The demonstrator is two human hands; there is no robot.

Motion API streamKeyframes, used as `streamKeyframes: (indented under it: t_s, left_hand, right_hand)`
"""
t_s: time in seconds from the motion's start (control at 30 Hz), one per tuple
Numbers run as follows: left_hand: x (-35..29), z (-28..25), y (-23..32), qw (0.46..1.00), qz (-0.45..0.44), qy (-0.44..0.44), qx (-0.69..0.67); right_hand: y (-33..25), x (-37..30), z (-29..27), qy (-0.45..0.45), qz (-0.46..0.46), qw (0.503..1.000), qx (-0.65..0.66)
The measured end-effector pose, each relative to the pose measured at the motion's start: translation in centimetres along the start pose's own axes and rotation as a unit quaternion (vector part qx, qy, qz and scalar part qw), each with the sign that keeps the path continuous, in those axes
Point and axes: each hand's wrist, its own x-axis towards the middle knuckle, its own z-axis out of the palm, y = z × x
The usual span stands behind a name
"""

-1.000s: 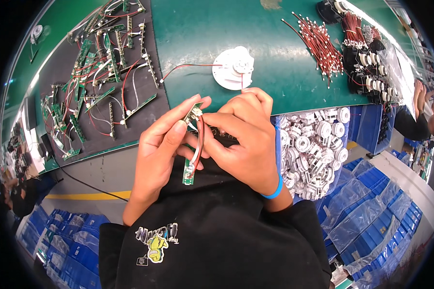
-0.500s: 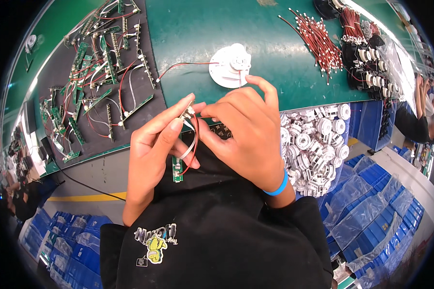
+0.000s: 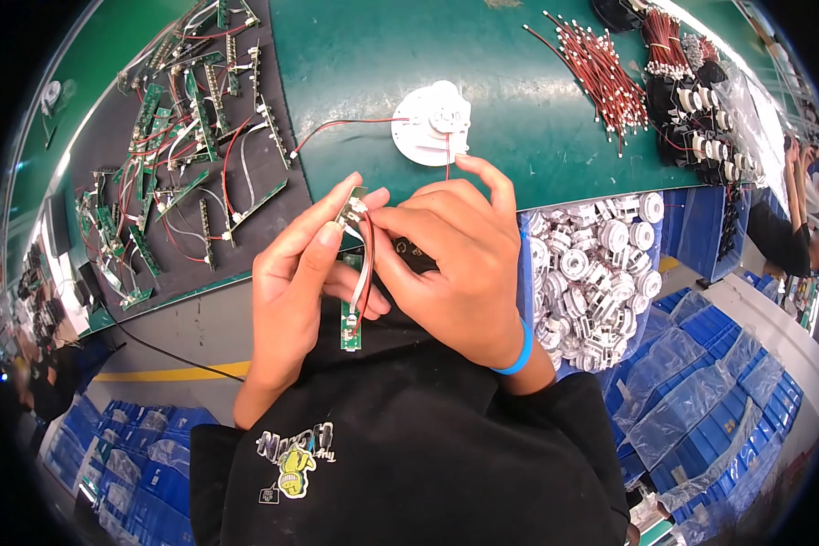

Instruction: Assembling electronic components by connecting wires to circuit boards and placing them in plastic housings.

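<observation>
My left hand (image 3: pixel 291 273) grips a small circuit board (image 3: pixel 354 207) between thumb and fingers, its white connectors facing up. From it a red, black and white wire bundle (image 3: pixel 367 264) bends down to a second green circuit board (image 3: pixel 350 329) hanging below the fingers. My right hand (image 3: pixel 464 264), with a blue wristband (image 3: pixel 519 350), pinches at the upper board's connectors; its fingertips hide most of what they grip, seemingly a thin red wire. Beyond the hands a round white plastic unit (image 3: pixel 430 123) lies on the table. One of its red wires (image 3: pixel 448 156) runs down behind my right hand.
Many wired circuit boards (image 3: pixel 200 127) lie on a black mat (image 3: pixel 287 118) at left. Red wire leads (image 3: pixel 596 77) are piled at far right, near black-and-white parts (image 3: pixel 701 118). A blue bin (image 3: pixel 525 282) of white plastic parts stands below the table edge at right.
The hanging board has swung slightly right and now hangs more upright, its wires closer together. Both hands have shifted slightly, and my right fingertips remain at the upper board's connectors.
</observation>
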Motion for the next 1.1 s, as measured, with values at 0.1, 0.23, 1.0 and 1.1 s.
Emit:
streamKeyframes:
  t_s: [0.1, 0.23, 1.0, 1.1]
  left_hand:
    - [0.0, 0.2, 0.1, 1.0, 0.007, 0.003, 0.006]
    - [0.2, 0.0, -0.2, 1.0, 0.006, 0.002, -0.001]
    - [0.1, -2.3, -1.8, 0.997, -0.018, 0.017, -0.072]
    - [0.0, -2.7, -2.5, 0.995, -0.005, 0.018, -0.098]
  right_hand:
    - [-0.1, 0.1, 0.1, 0.005, -0.003, 1.0, -0.014]
    - [0.4, 0.1, 0.6, 0.016, -0.015, 1.0, -0.001]
    - [-1.1, 2.7, -0.3, -0.101, -0.049, 0.993, -0.035]
    - [-0.5, 5.5, 1.0, -0.084, -0.128, 0.988, -0.009]
